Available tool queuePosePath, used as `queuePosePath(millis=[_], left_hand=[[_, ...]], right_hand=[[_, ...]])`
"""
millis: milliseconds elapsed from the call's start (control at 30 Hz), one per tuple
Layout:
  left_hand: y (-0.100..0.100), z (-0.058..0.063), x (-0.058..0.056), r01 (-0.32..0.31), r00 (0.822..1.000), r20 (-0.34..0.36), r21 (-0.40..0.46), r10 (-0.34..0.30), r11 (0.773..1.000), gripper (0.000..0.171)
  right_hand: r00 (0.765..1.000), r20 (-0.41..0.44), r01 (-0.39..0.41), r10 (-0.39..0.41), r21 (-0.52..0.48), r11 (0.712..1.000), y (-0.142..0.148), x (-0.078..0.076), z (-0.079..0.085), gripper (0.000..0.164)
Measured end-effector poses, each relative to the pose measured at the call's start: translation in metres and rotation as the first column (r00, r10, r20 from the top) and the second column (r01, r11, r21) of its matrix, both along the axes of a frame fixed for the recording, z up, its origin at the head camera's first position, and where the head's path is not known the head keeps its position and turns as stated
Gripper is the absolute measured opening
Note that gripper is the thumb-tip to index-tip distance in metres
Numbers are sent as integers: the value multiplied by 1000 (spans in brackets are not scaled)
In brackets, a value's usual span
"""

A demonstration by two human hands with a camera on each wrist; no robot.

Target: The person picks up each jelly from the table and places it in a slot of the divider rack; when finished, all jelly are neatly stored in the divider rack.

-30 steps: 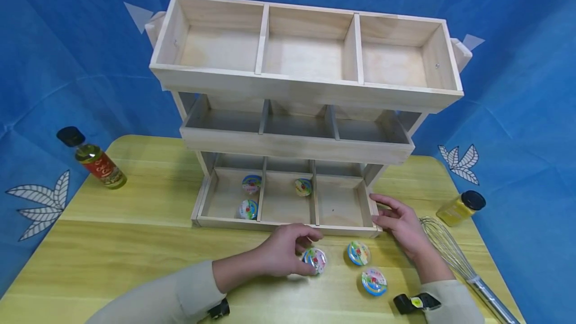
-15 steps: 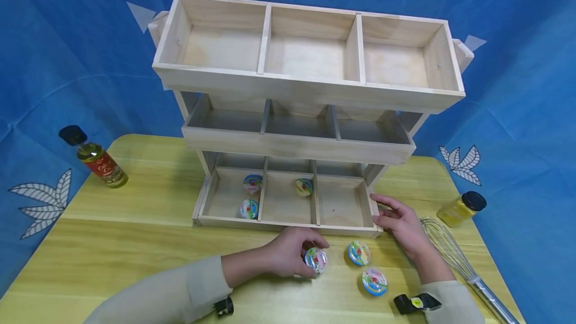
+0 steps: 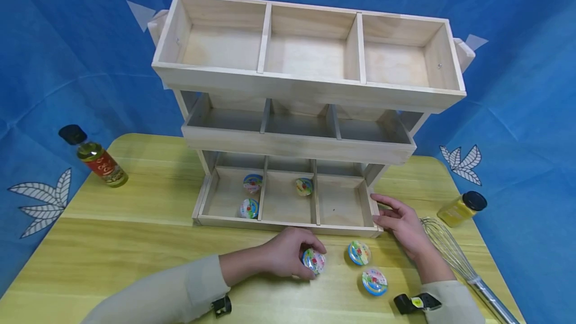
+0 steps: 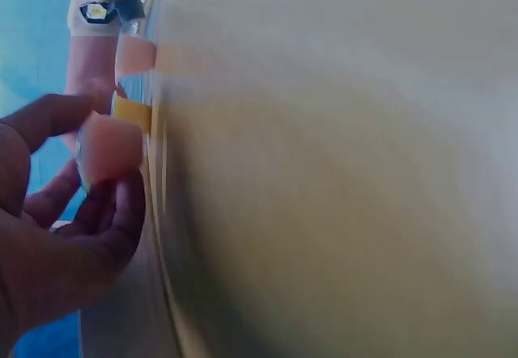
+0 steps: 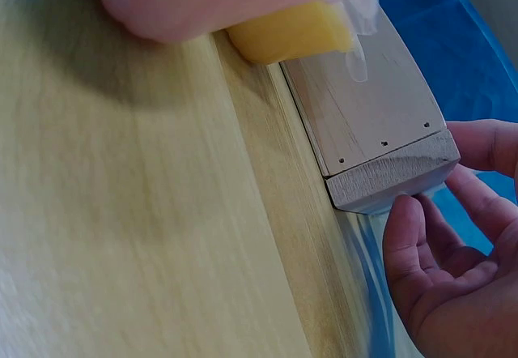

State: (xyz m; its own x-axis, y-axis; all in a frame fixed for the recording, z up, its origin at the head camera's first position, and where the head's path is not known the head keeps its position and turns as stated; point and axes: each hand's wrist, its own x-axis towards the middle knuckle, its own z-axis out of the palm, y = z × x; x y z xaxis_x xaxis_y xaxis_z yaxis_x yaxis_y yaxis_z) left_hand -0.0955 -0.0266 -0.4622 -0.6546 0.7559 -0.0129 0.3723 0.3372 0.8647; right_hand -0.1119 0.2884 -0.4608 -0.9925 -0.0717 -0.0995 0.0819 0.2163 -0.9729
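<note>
In the head view my left hand (image 3: 283, 254) holds a small jelly cup (image 3: 313, 261) with a printed lid between thumb and fingers, low over the table. The left wrist view shows this pinkish cup (image 4: 113, 151) side-on. My right hand (image 3: 400, 221) touches the right end of a three-tier wooden rack (image 3: 288, 221). Its index finger lies at the top edge and its thumb on the side, while the other fingers bend loosely below. Two more jelly cups, one yellow (image 3: 359, 253) and one pink (image 3: 374, 281), stand between the hands.
Two jelly cups, one of them a blue-rimmed cup (image 3: 249, 209), sit in the rack's lower left compartment; another cup (image 3: 303, 187) is in the middle one. A whisk (image 3: 463, 259) and yellow-filled jar (image 3: 461, 209) are at right, an oil bottle (image 3: 96, 159) at left.
My left thumb and fingers have closed in on the jelly cup, which has shifted slightly. The right hand stays at the rack's end.
</note>
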Motion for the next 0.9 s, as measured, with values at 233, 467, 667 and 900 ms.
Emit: queuePosePath(millis=[233,467,667,900], left_hand=[[-17,20,-4,37,990,131,62,-45,997,40],[-37,38,-18,-39,983,181,155,11,987,40],[-45,41,-32,-162,970,211,205,118,965,44],[-43,31,-48,-311,930,263,195,256,930,45]], right_hand=[[1000,-1,8,-8,-2,1000,-1,-1,1,54],[1000,5,4,-4,-6,1000,0,-1,1,53],[1000,-8,-1,1,-5,1000,0,-1,0,54],[1000,-5,-4,4,1,1000,0,0,0,54]])
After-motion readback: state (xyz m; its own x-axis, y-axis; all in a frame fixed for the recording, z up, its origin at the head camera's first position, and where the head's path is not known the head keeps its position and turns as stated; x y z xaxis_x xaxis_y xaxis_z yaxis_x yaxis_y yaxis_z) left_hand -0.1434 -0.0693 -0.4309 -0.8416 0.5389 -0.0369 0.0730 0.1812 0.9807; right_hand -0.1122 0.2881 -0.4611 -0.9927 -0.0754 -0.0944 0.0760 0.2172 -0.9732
